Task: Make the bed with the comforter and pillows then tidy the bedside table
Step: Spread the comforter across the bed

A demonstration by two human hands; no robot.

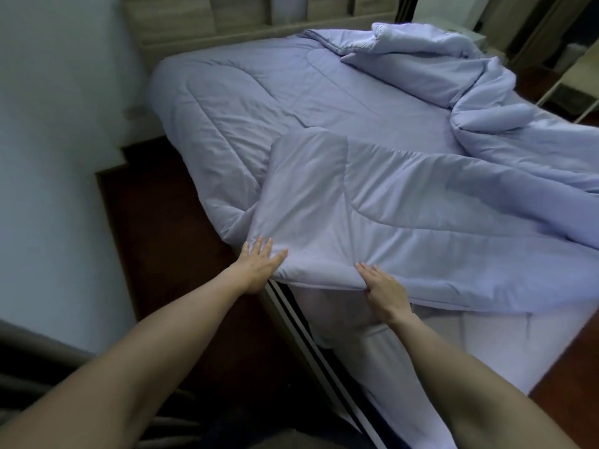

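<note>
A lavender quilted comforter (324,102) covers the bed, flat on the left half and bunched in a heap (453,69) at the far right. Its near corner is folded back over itself (308,196). My left hand (259,265) rests flat on that corner's outer edge with fingers spread. My right hand (384,288) pinches the comforter's near hem, fingers on top and thumb underneath. Below the hem the white mattress (486,345) shows.
A wooden headboard (194,24) runs along the far side. A pale wall (48,157) stands close on the left, with a narrow strip of dark floor (162,222) beside the bed. The bed frame's edge (291,322) lies between my arms. A white-framed mirror (570,89) leans at the far right.
</note>
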